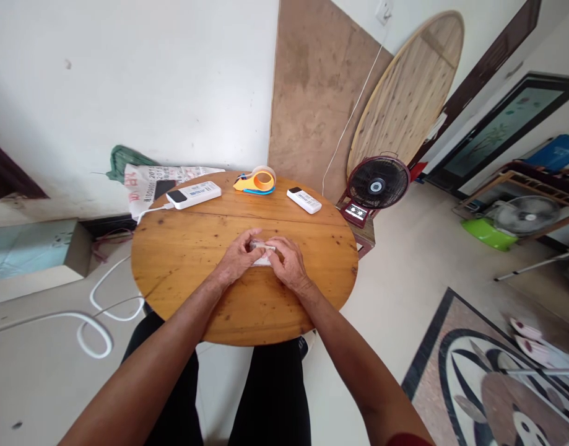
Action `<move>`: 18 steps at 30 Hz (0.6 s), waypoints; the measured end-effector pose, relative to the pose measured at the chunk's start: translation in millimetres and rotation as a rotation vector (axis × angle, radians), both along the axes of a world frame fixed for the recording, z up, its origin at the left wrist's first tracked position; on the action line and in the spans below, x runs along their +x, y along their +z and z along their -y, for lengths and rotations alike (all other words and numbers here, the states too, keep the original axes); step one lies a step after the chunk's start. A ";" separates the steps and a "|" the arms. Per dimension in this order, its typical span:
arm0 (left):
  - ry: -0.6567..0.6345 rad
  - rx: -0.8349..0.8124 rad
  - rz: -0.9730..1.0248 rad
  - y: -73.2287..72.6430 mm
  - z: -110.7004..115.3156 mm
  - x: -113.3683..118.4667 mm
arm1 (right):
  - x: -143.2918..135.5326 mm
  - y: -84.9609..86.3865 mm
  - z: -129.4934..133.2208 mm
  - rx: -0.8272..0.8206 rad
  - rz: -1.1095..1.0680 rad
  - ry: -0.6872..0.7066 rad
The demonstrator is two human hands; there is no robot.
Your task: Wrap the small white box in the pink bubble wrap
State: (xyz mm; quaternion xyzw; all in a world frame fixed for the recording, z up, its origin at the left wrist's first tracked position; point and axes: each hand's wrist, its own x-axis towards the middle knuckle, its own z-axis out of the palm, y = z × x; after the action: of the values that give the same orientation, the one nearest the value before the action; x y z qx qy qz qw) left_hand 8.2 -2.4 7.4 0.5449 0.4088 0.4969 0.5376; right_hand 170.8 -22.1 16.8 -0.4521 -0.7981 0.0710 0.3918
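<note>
At the middle of the round wooden table (182, 254), both hands are closed around a small white rectangular item (262, 260). My left hand (238, 255) grips it from the left, thumb on top. From the right, my right hand (288, 262) holds it with its thumb bent over the near side. The fingers hide much of the item, so its kind does not show. Beyond the hands lie an orange and blue tape dispenser (247, 183) with a roll of clear tape, a white power bank (198, 194) with a cable plugged in, and a smaller white device (304, 200) with a dark end.
A dark red fan (377, 184) stands just past the table's right edge. White cable (98, 297) loops down on the left side to the floor. Behind the table are a printed sack (145, 179), a brown board (312, 80) and a round wooden tabletop (409, 87) leaning on the wall.
</note>
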 end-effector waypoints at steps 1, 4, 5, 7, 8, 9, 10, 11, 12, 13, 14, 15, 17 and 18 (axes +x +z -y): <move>0.001 -0.001 -0.002 -0.1 0.0 -0.3 | 0.1 0.2 0.0 -0.005 0.004 0.001; -0.007 -0.004 -0.001 -0.7 0.0 -0.7 | -0.1 0.9 0.3 -0.010 0.011 0.004; -0.011 -0.003 0.000 -1.0 -0.1 -0.8 | -0.2 0.9 0.4 -0.008 0.013 0.005; -0.018 -0.001 0.004 -1.3 -0.2 -0.7 | -0.2 0.5 0.3 -0.010 0.018 0.002; -0.022 0.000 0.005 -1.2 -0.1 -0.7 | -0.1 0.1 0.0 -0.014 0.020 0.001; -0.024 -0.001 0.007 -0.8 0.0 -0.7 | 0.1 -0.5 -0.5 -0.019 0.022 0.004; -0.028 -0.001 0.009 -0.3 0.3 -0.7 | 0.5 -1.2 -1.3 -0.025 0.023 0.012; -0.032 -0.002 0.009 0.4 0.5 -0.8 | 0.9 -2.0 -2.2 -0.030 0.022 0.023; -0.036 -0.001 0.009 1.1 0.8 -0.8 | 1.3 -2.8 -3.2 -0.034 0.019 0.036; -0.040 0.000 0.010 1.8 1.1 -0.9 | 1.6 -3.6 -4.1 -0.037 0.015 0.048; -0.043 0.001 0.013 2.2 1.3 -1.0 | 1.7 -4.3 -4.8 -0.041 0.013 0.056; -0.044 0.001 0.016 2.5 1.4 -1.0 | 1.6 -4.8 -5.1 -0.044 0.012 0.058; -0.041 0.002 0.021 2.7 1.7 -1.0 | 0.8 -5.3 -4.8 -0.045 0.011 0.054; -0.039 0.002 0.025 2.7 1.8 -1.0 | 0.4 -5.4 -4.4 -0.045 0.009 0.052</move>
State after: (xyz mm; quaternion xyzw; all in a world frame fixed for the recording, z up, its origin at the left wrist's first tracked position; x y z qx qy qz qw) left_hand 7.3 -4.2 10.1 0.5473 0.3908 0.4934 0.5516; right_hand 171.2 -17.7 11.4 -0.4403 -0.8096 0.0970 0.3760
